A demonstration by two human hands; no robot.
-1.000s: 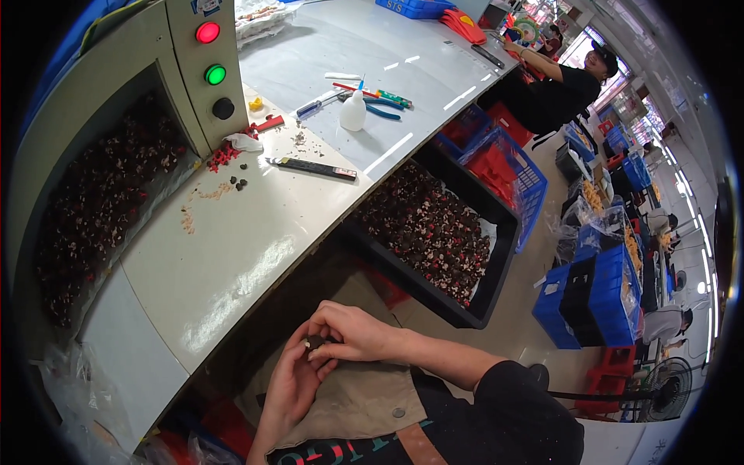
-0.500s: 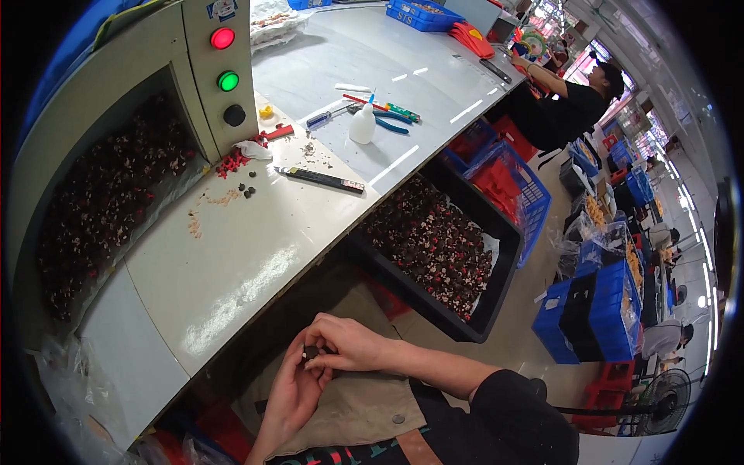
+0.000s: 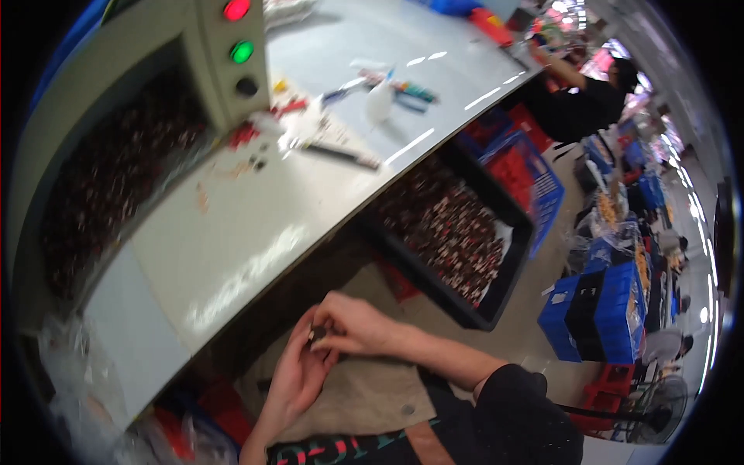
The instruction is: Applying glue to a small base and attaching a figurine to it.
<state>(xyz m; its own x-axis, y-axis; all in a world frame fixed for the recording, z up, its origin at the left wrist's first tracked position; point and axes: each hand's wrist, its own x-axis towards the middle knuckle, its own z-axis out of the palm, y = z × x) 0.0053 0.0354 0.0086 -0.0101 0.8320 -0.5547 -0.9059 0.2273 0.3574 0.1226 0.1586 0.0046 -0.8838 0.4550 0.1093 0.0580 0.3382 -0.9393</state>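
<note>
Over my lap, my left hand (image 3: 296, 372) is turned palm up with its fingers curled round a small dark piece (image 3: 318, 333) that has a pale spot. My right hand (image 3: 355, 324) pinches the same piece from the other side, thumb and fingers together. Much of the piece is covered by my fingers, so its exact kind does not show. A beige apron (image 3: 356, 395) lies just below both hands. Beyond them to the right, a black tray (image 3: 505, 291) holds many small dark, red and pale pieces.
On the table (image 3: 240, 240) lie a dark-handled cutter (image 3: 337, 155), red and dark scraps, a screwdriver and pliers, with a white squeeze bottle (image 3: 380, 103) among them. At left stands a machine with lit buttons (image 3: 242, 52). Blue crates (image 3: 604, 310) and a co-worker (image 3: 570, 97) are at right.
The view has shifted slightly and blurred, so the table and tray sit a little farther right and the far things higher. Both hands keep the dark piece between them, with little finger movement.
</note>
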